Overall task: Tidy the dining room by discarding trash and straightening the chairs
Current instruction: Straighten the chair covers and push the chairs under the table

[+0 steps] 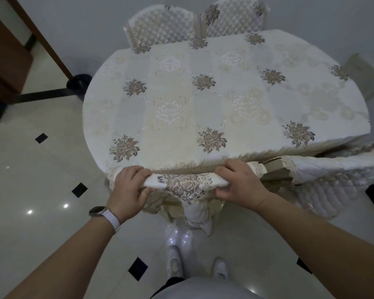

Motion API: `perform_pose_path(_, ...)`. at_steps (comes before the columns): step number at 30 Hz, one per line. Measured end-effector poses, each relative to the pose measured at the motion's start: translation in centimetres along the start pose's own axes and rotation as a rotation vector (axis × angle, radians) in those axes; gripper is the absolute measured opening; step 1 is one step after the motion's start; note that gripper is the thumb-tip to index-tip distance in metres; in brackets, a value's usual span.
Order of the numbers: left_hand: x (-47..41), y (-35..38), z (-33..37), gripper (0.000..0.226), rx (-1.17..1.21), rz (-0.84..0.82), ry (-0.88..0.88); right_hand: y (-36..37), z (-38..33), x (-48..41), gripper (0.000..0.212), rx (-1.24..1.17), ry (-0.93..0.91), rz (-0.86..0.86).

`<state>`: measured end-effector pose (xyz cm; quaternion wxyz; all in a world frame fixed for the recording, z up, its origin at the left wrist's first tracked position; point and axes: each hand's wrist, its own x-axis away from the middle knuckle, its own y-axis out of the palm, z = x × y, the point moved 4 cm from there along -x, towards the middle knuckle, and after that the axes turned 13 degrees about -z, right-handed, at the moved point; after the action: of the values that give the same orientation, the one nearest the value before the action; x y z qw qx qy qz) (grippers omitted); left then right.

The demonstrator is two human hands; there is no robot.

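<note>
A chair [187, 184] with a cream floral cover stands pushed against the near edge of the dining table [235, 93]. My left hand [130, 188] grips the left end of the chair's top rail. My right hand [239, 184] grips the right end of the same rail, fingers curled over it. The table wears a white embroidered cloth with brown flower motifs. A second covered chair [333, 182] stands to the right of mine. Two quilted chairs [166, 24] stand at the table's far side against the wall.
A black waste bin [78, 84] sits on the floor at the table's left, beside a dark wooden door frame [41, 37]. Another chair [365, 74] shows at the right edge. Glossy white tiles with black diamonds cover the floor. My white shoes [175, 262] stand behind the chair.
</note>
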<state>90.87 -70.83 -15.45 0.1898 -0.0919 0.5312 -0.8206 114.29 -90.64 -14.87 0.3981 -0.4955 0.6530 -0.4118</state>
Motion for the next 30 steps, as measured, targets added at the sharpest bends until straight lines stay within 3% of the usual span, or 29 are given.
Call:
perform_pose_path(13, 0.6, 1.7, 0.2, 0.036, -0.033, 0.001, 0.031, 1.8, 1.4, 0.4, 0.034, -0.008, -0.042, -0.033)
perform_pose_path(23, -1.1, 2.9, 3.1, 0.040, -0.230, -0.141, 0.082, 1.1, 4.2, 1.1, 0.036, -0.010, -0.032, -0.081)
perform_pose_path(30, -1.0, 3.5, 3.6, 0.035, -0.220, -0.161, 0.051, 1.3, 4.7, 1.2, 0.036, -0.018, -0.049, -0.083)
